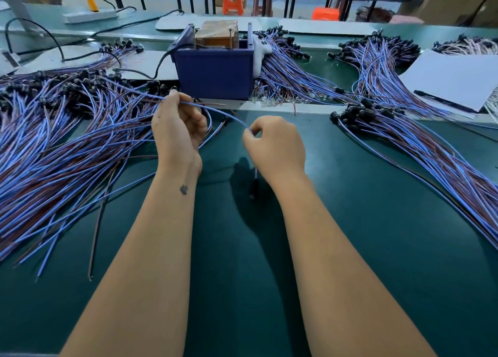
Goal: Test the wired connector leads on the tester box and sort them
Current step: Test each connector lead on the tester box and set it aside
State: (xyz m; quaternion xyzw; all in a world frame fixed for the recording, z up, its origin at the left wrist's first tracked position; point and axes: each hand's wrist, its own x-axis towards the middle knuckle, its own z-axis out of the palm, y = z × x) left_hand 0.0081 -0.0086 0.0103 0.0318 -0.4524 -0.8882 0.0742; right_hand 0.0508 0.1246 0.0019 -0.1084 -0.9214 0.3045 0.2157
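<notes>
A blue tester box with a brown transformer in it stands at the middle back of the green table. My left hand pinches a blue-and-brown lead just in front of the box. That lead arcs right to my right hand, which pinches its other end. A large pile of leads spreads on the left, touching my left hand. A second pile of leads fans out on the right.
More lead bundles lie behind and right of the box. A white sheet rests at the far right. Black cables and a power strip sit at the back left. Orange stools stand beyond the table.
</notes>
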